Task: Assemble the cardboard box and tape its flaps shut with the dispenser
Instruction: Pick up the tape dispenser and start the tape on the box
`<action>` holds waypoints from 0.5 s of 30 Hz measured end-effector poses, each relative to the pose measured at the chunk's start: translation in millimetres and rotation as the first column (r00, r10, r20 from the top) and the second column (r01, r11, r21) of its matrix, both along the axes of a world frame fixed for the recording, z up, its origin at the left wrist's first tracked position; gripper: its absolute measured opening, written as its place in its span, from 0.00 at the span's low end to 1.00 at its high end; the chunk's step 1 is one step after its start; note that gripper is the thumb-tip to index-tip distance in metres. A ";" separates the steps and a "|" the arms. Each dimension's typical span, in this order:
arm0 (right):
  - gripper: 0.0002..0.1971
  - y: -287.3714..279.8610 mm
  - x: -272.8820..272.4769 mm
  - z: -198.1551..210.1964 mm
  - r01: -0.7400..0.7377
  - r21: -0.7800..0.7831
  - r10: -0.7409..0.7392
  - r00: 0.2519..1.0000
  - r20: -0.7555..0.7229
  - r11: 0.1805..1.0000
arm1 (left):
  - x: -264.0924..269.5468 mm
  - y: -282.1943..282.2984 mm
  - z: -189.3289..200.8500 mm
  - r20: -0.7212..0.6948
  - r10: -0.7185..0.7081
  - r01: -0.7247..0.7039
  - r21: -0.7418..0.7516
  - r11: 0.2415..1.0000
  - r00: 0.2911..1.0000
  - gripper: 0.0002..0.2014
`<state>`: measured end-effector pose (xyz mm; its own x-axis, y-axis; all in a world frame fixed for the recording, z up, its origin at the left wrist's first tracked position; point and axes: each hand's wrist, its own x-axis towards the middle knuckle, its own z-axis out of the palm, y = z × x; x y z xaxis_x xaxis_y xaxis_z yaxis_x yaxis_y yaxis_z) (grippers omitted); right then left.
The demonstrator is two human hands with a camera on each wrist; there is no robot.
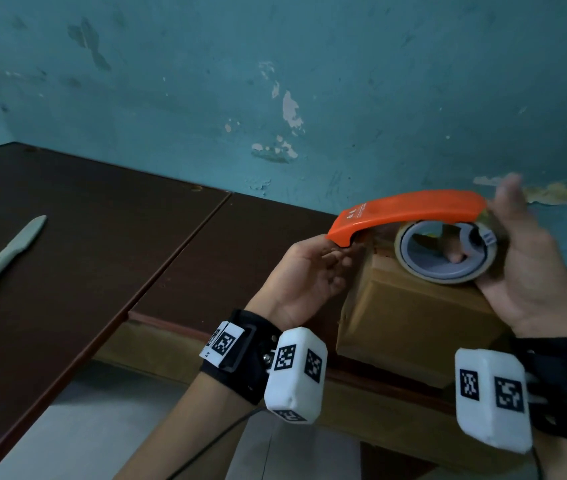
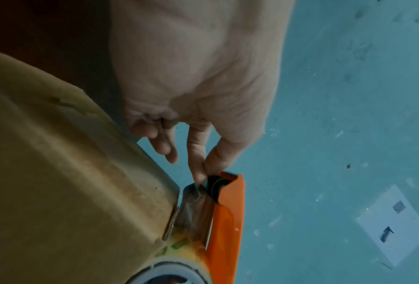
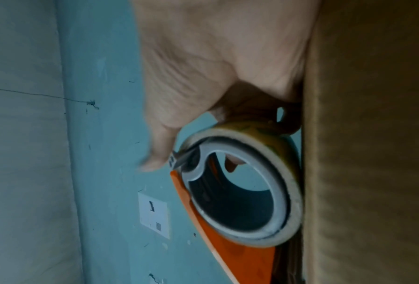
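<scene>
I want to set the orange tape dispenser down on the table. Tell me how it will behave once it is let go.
The tape dispenser would probably rock or roll: its round tape roll bulges below the curved handle. It looks hollow and likely light. The loose tape end that the left hand pinches will probably flop and stick.

Dark brown table [image 1: 67,209] in two sections, joined by a seam. Grey knife-shaped tool [image 1: 5,258] lying flat at the left — well apart from everything else. Behind, teal wall [image 1: 309,64], paint flaking in pale patches. White paper sheet [image 2: 395,224] with dark marks — stuck on the wall.
</scene>
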<state>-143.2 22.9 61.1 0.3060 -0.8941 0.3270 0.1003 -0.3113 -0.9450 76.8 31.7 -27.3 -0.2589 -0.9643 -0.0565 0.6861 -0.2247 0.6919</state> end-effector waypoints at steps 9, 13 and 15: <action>0.19 5.7 8.8 -1.4 0.068 -0.097 -0.089 0.969 -0.230 0.993 | 28.8 9.2 -3.5 -0.041 -0.034 0.034 0.005 0.999 0.999 0.08; 0.19 7.7 9.2 -1.3 0.072 -0.042 -0.078 0.981 -0.179 0.997 | 33.8 15.5 -4.6 0.025 -0.051 0.051 0.018 0.999 0.998 0.08; 0.20 8.7 6.5 0.1 0.062 -0.031 -0.065 0.991 -0.114 0.998 | 31.0 18.4 -7.0 0.059 -0.075 0.072 0.042 0.996 0.995 0.07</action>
<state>-136.7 31.6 61.2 0.2855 -0.9043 0.3174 -0.0291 -0.3392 -0.9403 107.8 50.1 -34.4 -0.3238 -0.9394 -0.1125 0.6241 -0.3014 0.7209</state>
